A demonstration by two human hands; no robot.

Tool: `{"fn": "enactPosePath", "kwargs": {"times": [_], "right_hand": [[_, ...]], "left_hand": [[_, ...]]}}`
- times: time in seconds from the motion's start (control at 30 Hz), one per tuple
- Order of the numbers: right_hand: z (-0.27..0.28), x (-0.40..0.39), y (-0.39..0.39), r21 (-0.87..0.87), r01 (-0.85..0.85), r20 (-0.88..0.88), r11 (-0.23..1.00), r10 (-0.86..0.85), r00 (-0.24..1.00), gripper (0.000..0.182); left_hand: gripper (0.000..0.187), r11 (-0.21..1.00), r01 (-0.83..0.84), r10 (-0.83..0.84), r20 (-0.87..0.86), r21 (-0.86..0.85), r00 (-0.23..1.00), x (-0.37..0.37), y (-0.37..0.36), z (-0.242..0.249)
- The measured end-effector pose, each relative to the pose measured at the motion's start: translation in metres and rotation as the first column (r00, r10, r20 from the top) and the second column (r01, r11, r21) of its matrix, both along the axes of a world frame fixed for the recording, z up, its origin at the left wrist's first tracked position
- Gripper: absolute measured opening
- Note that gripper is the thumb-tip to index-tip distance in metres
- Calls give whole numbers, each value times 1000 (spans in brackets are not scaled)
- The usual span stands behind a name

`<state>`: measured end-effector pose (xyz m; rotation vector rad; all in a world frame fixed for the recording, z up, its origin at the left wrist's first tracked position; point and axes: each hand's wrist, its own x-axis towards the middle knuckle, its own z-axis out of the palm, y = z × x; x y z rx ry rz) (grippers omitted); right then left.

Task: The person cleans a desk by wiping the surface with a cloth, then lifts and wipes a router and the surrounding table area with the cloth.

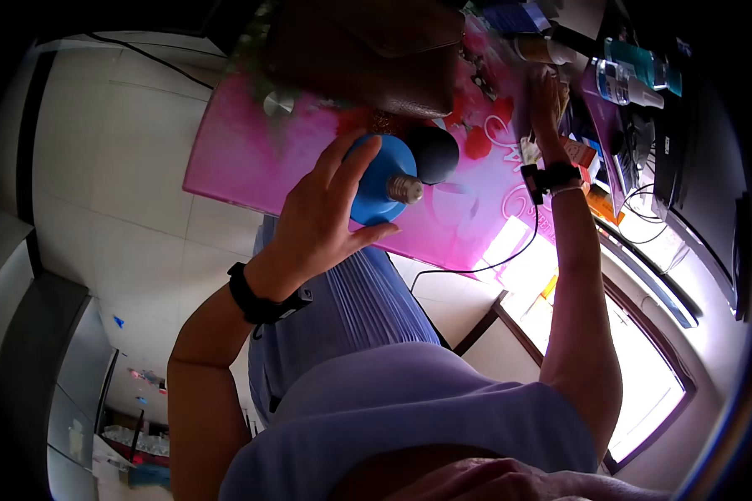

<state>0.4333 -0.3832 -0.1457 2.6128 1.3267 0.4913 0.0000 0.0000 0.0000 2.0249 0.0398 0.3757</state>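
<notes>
A pale lavender-blue cloth top is being worn nearest the camera, at six o'clock. At twelve o'clock, just above the centre of the view, a rounded blue bulb with a silvery threaded metal base is being gripped by the left hand, its fingers and thumb being spread around the blue body from the eight o'clock side. The base is being turned towards the camera and four o'clock. Whether the bulb is being supported by the pink, flower-printed tabletop cannot be told. A smooth black round object is being partly covered by the bulb, at its two o'clock. Beyond them, a brown leather-like bag is being displayed at twelve o'clock.

The hands are being kept well apart: the right hand is being extended between one and two o'clock, near a clear bottle with a white nozzle; whether anything is being held there cannot be told.
</notes>
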Motion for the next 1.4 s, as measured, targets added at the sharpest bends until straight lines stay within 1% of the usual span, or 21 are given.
{"fn": "enactPosePath", "kwargs": {"times": [0.1, 0.13, 0.23, 0.3, 0.33, 0.37, 0.43, 0.5, 0.57, 0.63, 0.67, 0.7, 0.77, 0.8, 0.83, 0.87, 0.9, 0.97, 1.0, 1.17, 1.4], "right_hand": [[-6, 16, 11, 86, -1, -94, 996, 9, 996, 52], [16, 15, 30, -149, 359, -214, 922, -384, 898, 47], [68, -20, 95, -40, 663, -404, 748, -619, 674, 38], [63, -19, 95, 48, 793, -352, 608, -732, 583, 38], [54, -13, 84, 51, 792, -348, 609, -732, 585, 38], [44, -3, 68, 31, 707, -312, 707, -665, 679, 39], [47, -4, 68, 10, 609, -275, 793, -583, 764, 40], [43, -15, 59, 184, 346, -369, 920, -262, 892, 47], [38, -7, 60, 218, 292, -365, 931, -200, 909, 45], [29, 17, 59, 246, 18, -203, 969, 33, 979, 29], [27, 20, 57, 250, 21, -204, 968, 31, 979, 29], [31, 22, 60, 159, 153, -315, 975, -97, 944, 29], [36, 13, 61, 45, 278, -410, 959, -236, 881, 29], [24, 18, 46, 150, 211, -451, 966, -123, 884, 29], [39, 3, 66, 257, 143, -477, 956, -4, 879, 28], [59, -24, 77, 84, 353, -603, 932, -234, 762, 30], [60, -26, 78, 86, 351, -602, 932, -232, 764, 30], [60, -30, 83, 364, 243, -583, 899, 17, 812, 27], [64, -23, 96, 451, 94, -512, 888, 171, 842, 29], [59, -1, 102, 280, 176, -515, 944, -7, 857, 35], [65, -18, 104, 295, 129, -521, 947, 46, 852, 39]], "left_hand": [[97, 1000, 0, -1, -18, -11, 1000, -4, 8, -1], [97, 1000, 7, -8, -34, -21, 999, -6, 8, 0], [99, 999, 12, -14, -52, -43, 999, -7, 12, -4], [101, 997, 12, -17, -64, -75, 998, -11, 12, -4], [101, 997, 9, -14, -66, -78, 998, -11, 13, -4], [101, 997, 6, -11, -63, -82, 998, -10, 14, -4], [101, 996, 8, -12, -52, -88, 999, -10, 14, -6], [100, 996, 12, -17, -55, -94, 998, -12, 14, -5], [100, 993, 27, -33, -50, -115, 998, -10, 14, -4], [100, 993, 33, -39, -53, -110, 998, -10, 15, -3], [100, 994, 34, -40, -52, -107, 998, -9, 16, -3], [100, 994, 38, -43, -53, -104, 998, -9, 18, -3], [99, 995, 31, -41, -108, -90, 993, -9, 21, 0], [99, 995, 34, -43, -104, -91, 994, -9, 22, 0], [99, 995, 30, -38, -84, -92, 996, -9, 22, -2], [99, 995, 24, -30, -66, -92, 997, -9, 23, -2], [99, 996, 22, -28, -65, -91, 998, -9, 23, -2], [99, 994, 27, -37, -92, -110, 995, -10, 22, -2], [99, 994, 28, -38, -95, -105, 995, -10, 22, -1], [99, 996, 21, -31, -108, -90, 994, -9, 27, 0], [100, 995, 10, -19, -87, -99, 996, -7, 23, -3]]}}
